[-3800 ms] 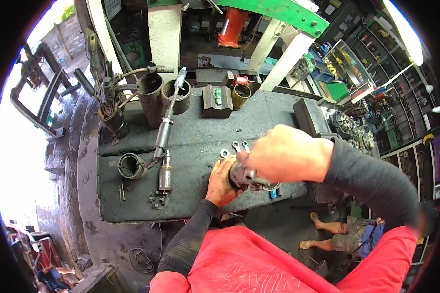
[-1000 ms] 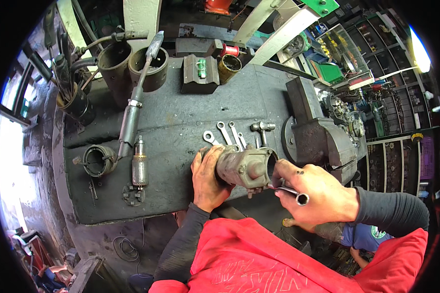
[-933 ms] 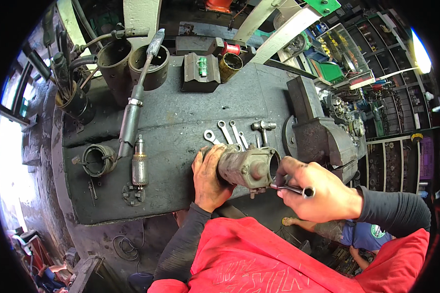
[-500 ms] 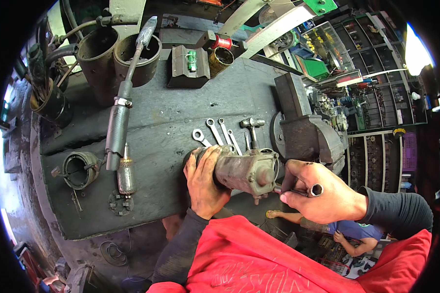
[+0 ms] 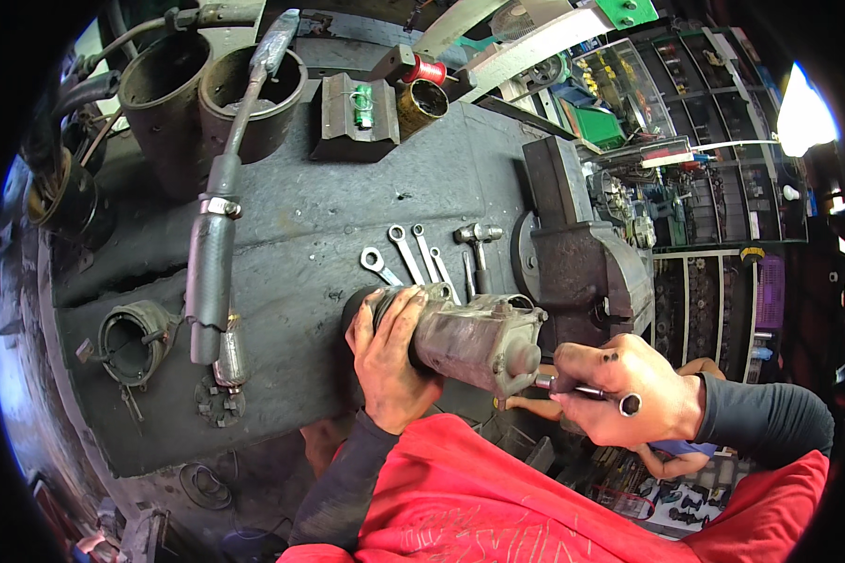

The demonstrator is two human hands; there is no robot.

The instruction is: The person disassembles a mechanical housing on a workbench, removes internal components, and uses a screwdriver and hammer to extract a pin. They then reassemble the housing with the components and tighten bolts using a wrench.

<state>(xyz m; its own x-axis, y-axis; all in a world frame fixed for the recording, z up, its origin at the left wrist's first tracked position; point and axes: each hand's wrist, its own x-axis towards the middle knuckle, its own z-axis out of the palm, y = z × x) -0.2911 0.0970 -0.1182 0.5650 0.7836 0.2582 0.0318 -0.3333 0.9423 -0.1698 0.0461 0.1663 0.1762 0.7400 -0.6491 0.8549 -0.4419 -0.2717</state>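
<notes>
A grey cylindrical starter motor [image 5: 469, 342] lies tilted over the bench's near edge. My left hand [image 5: 390, 352] is wrapped round its dark left end. In my right hand [image 5: 619, 389] is an L-shaped socket wrench [image 5: 631, 404], its hollow hex end sticking out below my fingers. The wrench's other end meets the lower right end face of the motor; the exact fit on a bolt cannot be made out. Behind the motor lie several ring wrenches [image 5: 401, 251] and a small hammer [image 5: 479, 242].
A heavy vise [image 5: 587, 272] stands right of the motor. At the left are an armature [image 5: 227, 361], a round housing [image 5: 134, 345] and a long dark-handled tool [image 5: 214, 253]. Metal cylinders [image 5: 254, 98] and a wire spool [image 5: 427, 71] sit at the back. Another person's arm [image 5: 671, 462] shows below right.
My right hand has shifted slightly down and right with the socket wrench, whose socket end has swung lower. The view has shifted a little; my left hand keeps its hold.
</notes>
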